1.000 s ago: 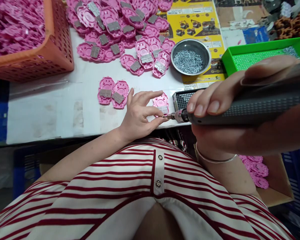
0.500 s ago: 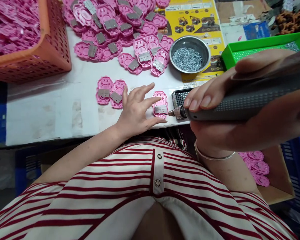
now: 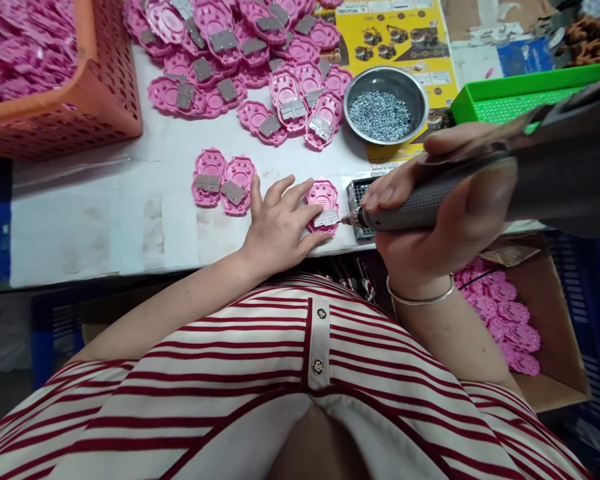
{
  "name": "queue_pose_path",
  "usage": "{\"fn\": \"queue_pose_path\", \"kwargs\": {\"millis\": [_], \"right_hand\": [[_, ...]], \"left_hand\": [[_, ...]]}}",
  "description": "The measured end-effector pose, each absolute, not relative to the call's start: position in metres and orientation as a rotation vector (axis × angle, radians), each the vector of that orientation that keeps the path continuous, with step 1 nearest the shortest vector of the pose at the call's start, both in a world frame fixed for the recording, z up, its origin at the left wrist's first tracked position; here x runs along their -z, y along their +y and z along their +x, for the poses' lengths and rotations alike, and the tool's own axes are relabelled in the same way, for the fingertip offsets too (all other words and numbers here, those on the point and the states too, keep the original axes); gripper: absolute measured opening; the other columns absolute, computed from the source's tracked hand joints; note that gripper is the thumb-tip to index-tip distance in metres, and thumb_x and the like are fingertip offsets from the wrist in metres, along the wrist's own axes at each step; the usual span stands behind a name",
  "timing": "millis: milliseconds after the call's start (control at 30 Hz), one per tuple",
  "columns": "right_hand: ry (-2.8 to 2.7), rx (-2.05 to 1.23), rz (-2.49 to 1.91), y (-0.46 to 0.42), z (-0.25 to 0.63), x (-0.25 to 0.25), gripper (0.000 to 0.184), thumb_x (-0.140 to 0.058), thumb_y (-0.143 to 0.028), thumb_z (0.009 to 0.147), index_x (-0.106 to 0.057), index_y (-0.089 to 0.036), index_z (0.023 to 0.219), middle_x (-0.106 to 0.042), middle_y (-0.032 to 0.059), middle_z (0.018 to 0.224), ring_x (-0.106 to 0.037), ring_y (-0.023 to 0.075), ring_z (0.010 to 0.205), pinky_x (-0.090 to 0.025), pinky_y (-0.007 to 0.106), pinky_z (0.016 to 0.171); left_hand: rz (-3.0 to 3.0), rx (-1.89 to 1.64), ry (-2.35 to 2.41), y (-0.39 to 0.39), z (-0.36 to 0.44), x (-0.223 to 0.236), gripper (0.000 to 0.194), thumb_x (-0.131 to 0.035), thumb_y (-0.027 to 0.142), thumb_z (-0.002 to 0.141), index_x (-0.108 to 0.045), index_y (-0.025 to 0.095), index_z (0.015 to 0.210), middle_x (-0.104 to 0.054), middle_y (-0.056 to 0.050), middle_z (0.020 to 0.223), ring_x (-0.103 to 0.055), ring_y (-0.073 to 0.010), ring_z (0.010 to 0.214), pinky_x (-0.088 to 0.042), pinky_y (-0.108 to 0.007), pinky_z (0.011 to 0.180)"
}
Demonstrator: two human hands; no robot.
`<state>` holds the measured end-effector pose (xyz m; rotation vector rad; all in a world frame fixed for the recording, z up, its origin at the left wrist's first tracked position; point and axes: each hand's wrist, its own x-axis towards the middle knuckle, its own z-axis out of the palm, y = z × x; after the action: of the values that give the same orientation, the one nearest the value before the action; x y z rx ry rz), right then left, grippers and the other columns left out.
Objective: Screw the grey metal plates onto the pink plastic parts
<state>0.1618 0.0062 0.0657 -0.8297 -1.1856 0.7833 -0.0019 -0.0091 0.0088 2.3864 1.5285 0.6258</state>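
Observation:
A pink plastic casing (image 3: 323,193) with a metal plate (image 3: 327,217) across its lower part lies flat on the table near the front edge. My left hand (image 3: 280,223) holds it at its left side, thumb at the lower edge and a finger at the plate; the other fingers are spread. My right hand (image 3: 430,220) is wrapped round a dark electric screwdriver (image 3: 415,212). The driver points left, its bit at the right end of the plate; whether a screw sits on the tip is too small to tell. Two similar casings (image 3: 223,181) lie left of my left hand.
Many pink casings (image 3: 220,40) are heaped at the back. A steel bowl of screws (image 3: 385,107) stands near a green tray (image 3: 510,93). A small perforated metal box (image 3: 357,200) sits under the driver. An orange basket (image 3: 100,87) is left; a cardboard box (image 3: 555,333) is below right.
My left fingers have drawn in from a wide spread onto the casing. The screwdriver has swung slightly, with its bit now at the plate's right end.

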Motion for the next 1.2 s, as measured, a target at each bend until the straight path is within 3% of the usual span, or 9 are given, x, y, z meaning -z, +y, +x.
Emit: {"fn": "queue_pose_path", "kwargs": {"millis": [200, 367, 533, 767, 967, 1200], "right_hand": [[-1.159, -0.661, -0.713, 0.016, 0.16, -0.057, 0.03, -0.06, -0.06, 0.086, -0.065, -0.031, 0.09, -0.05, -0.0072, 0.055, -0.041, 0.009, 0.043, -0.043, 0.031, 0.05], [-1.132, -0.56, -0.547, 0.013, 0.158, -0.066, 0.014, -0.062, -0.042, 0.09, -0.072, -0.032, 0.092, -0.055, -0.0072, 0.062, -0.046, 0.0066, 0.044, -0.04, 0.026, 0.041], [-1.16, -0.645, -0.67, 0.002, 0.159, -0.074, 0.015, -0.057, -0.036, 0.094, -0.071, -0.032, 0.088, -0.058, -0.0074, 0.065, -0.054, 0.0065, 0.051, -0.046, 0.026, 0.05], [-1.115, -0.712, -0.508, 0.008, 0.165, -0.068, 0.016, -0.053, -0.038, 0.095, -0.067, -0.031, 0.096, -0.055, -0.0069, 0.065, -0.055, 0.0052, 0.054, -0.044, 0.021, 0.049], [-1.181, -0.557, -0.764, 0.008, 0.165, -0.061, 0.023, -0.046, -0.054, 0.096, -0.058, -0.039, 0.107, -0.053, -0.0073, 0.062, -0.054, 0.0104, 0.048, -0.044, 0.027, 0.046], [-1.163, -0.572, -0.725, 0.009, 0.164, -0.058, 0.025, -0.045, -0.054, 0.096, -0.058, -0.037, 0.108, -0.049, -0.007, 0.06, -0.05, 0.0088, 0.046, -0.04, 0.025, 0.046]], "left_hand": [[2.36, -0.641, 1.515, -0.004, -0.002, -0.009, 0.043, -0.081, 0.052, 0.079, -0.075, 0.027, 0.113, -0.06, -0.012, 0.145, -0.044, -0.043, 0.138, -0.013, -0.074, 0.118], [2.334, -0.619, 1.473, 0.001, 0.002, -0.014, 0.018, -0.074, 0.036, 0.087, -0.079, 0.027, 0.101, -0.064, -0.007, 0.14, -0.045, -0.0412, 0.138, -0.01, -0.074, 0.119], [2.275, -0.636, 1.475, 0.005, 0.003, -0.013, 0.017, -0.068, 0.034, 0.092, -0.078, 0.026, 0.103, -0.067, -0.008, 0.135, -0.052, -0.0377, 0.13, -0.014, -0.073, 0.118], [2.236, -0.696, 1.483, 0.009, -0.011, -0.006, 0.024, -0.067, 0.043, 0.093, -0.077, 0.028, 0.108, -0.066, -0.009, 0.136, -0.053, -0.0329, 0.127, -0.027, -0.063, 0.115], [2.293, -0.634, 1.453, 0.005, -0.008, -0.009, 0.019, -0.07, 0.039, 0.091, -0.077, 0.029, 0.106, -0.065, -0.007, 0.139, -0.05, -0.0365, 0.131, -0.016, -0.071, 0.118], [2.372, -0.581, 1.461, 0.003, -0.002, -0.015, 0.015, -0.072, 0.03, 0.089, -0.079, 0.026, 0.102, -0.066, -0.009, 0.138, -0.052, -0.0398, 0.13, -0.016, -0.076, 0.117]]}}
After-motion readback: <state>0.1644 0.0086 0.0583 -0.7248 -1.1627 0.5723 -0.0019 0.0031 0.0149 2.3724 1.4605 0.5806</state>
